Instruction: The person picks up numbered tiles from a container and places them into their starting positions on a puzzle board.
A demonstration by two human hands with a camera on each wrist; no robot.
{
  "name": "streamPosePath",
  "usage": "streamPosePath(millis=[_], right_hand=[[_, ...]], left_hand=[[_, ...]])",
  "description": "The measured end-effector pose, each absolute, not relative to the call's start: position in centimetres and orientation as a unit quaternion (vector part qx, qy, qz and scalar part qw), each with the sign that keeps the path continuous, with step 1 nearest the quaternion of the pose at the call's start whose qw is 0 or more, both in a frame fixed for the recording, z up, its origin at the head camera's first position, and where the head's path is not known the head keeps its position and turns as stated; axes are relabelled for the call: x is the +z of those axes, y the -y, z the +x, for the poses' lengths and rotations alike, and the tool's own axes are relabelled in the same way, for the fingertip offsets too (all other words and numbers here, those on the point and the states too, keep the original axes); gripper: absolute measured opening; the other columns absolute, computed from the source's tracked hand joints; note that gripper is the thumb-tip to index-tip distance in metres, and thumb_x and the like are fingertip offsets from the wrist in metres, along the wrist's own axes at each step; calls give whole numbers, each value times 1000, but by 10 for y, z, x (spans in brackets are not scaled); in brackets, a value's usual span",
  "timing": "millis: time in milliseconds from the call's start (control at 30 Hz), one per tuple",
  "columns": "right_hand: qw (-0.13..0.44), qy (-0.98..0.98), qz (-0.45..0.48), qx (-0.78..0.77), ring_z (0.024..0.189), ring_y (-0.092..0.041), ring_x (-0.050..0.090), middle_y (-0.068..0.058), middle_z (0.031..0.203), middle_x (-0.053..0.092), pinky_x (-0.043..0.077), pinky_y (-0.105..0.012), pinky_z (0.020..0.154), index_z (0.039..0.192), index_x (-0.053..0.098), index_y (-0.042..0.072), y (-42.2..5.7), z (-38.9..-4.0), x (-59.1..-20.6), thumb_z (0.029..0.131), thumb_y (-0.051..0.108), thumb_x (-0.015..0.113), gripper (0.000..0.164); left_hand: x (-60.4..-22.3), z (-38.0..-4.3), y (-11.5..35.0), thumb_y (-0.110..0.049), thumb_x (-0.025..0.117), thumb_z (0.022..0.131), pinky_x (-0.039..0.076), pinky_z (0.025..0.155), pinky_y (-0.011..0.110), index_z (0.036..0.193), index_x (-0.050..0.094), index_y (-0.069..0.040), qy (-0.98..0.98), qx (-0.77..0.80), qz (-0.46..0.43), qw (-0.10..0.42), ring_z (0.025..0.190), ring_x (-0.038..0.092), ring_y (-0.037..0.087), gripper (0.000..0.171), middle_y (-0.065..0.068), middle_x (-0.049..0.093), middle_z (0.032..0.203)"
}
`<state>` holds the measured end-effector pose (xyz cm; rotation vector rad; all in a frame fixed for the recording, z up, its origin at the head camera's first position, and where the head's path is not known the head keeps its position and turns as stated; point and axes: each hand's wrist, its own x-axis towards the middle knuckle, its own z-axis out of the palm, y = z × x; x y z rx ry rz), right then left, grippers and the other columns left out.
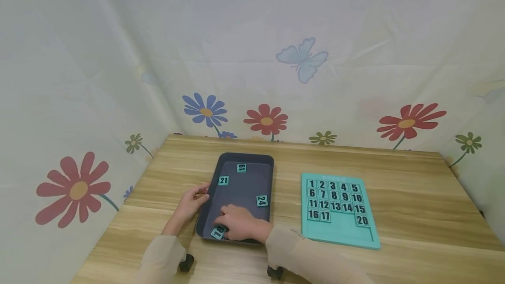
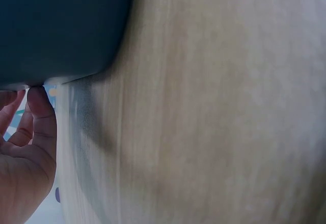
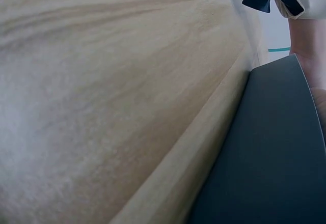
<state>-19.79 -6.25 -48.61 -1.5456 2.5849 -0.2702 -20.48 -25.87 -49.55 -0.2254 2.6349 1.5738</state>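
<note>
My left hand (image 1: 191, 205) holds the left rim of a dark grey tray (image 1: 240, 187); in the left wrist view its fingertips meet the tray's outer wall (image 2: 56, 30). Inside the near left corner, my right hand (image 1: 238, 222) pinches a tilted teal number tile marked 18 (image 1: 218, 231). Further up the tray lie tile 21 (image 1: 223, 180), tile 19 (image 1: 241, 168) turned sideways, and tile 24 (image 1: 262, 200) by the right wall. The right wrist view is mostly table and tray side (image 3: 265, 158), and the right hand's fingers are hidden there.
Right of the tray lies a teal puzzle board (image 1: 339, 233) holding tiles 1 to 17 and tile 20 (image 1: 362, 220). Between 17 and 20 its surface is bare, as is the bottom strip. A flowered curtain (image 1: 236, 78) hangs behind the wooden table (image 1: 414, 196).
</note>
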Motion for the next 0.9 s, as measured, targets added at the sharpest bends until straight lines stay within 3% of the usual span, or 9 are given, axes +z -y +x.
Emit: streamPosePath(millis=[367,533,900], right_hand=[[83,-862,-479,-143,75,-3,47,10,85,54,42,-15,65,92,62,20,55,-207,-486,70,32,70,26],[104,-861,-461,-188,76,-3,48,8,87,56,43,-16,69,91,61,18,42,-211,-473,72,30,70,24],[88,-857,-425,-278,81,-8,51,5,91,58,44,-18,72,97,63,14,-12,-213,-451,72,30,70,30]], left_hand=[[-497,-205,258,-10,53,86,50,74,29,125,48,-5,-855,515,-61,16,100,56,29,39,19,53,114],[-499,-206,258,-9,54,86,50,72,31,124,49,-5,-850,523,-62,15,100,56,29,39,20,53,113],[-499,-207,258,-8,53,86,50,72,30,125,48,-4,-853,519,-56,15,100,55,30,39,21,52,114]])
